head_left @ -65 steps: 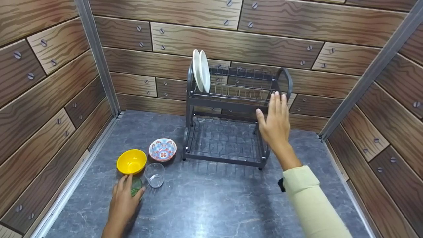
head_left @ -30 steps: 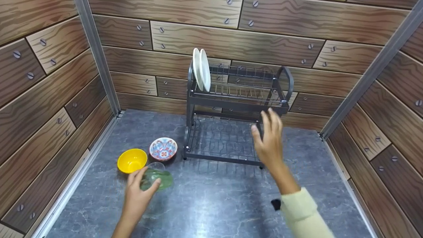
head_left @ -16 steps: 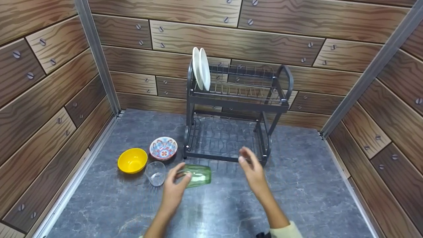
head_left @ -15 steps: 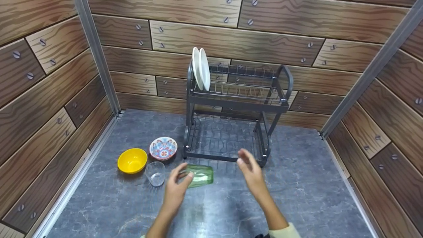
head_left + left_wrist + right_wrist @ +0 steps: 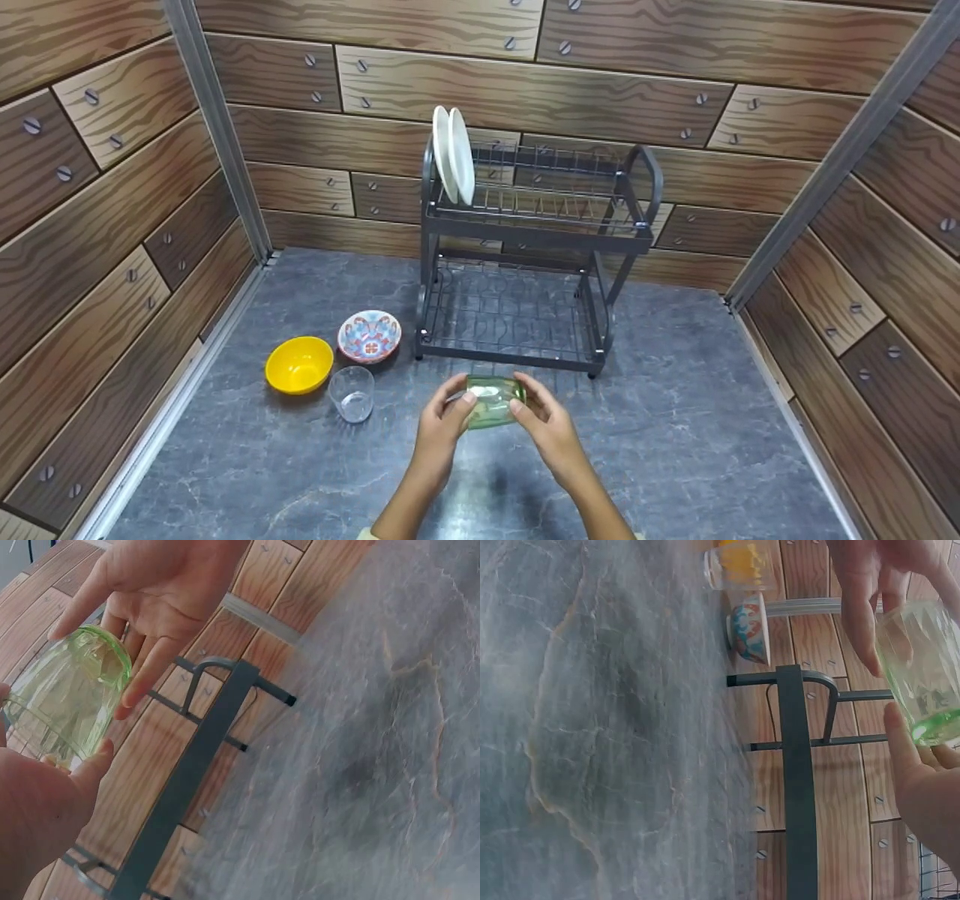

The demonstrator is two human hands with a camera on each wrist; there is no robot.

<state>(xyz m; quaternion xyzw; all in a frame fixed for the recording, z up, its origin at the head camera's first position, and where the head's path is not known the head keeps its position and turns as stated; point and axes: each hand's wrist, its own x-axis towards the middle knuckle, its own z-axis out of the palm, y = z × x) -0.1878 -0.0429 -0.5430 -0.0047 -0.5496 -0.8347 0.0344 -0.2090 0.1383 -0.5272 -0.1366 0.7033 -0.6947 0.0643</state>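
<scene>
A green glass (image 5: 491,405) is held on its side above the table (image 5: 720,420), just in front of the dish rack and apart from it. The left hand (image 5: 441,421) grips the glass at its mouth end, and the right hand (image 5: 547,424) grips it at the thick green base, the thumb of each on the side nearest the person. Directly beyond the hands stands the two-tier rack (image 5: 536,234), dark grey with wire tiers; its low front bar and the broad bar of the upper tier lie between the glass and the wire shelves, and a curved handle rises at each end. In the upper tier two white plates (image 5: 451,154) stand on edge side by side against the left end, with free slots to their right. The lower tier holds nothing. Left of the rack, three pieces form a cluster on the table: a patterned bowl (image 5: 370,337) near the rack's front left foot, a yellow bowl (image 5: 298,366) farther left, and a clear glass (image 5: 352,396) in front of the patterned one, between the yellow bowl and the left hand. Whether these three touch is hard to tell. Plank-patterned walls (image 5: 630,67) close in the back and both sides, with grey metal posts (image 5: 220,131) at the corners.
</scene>
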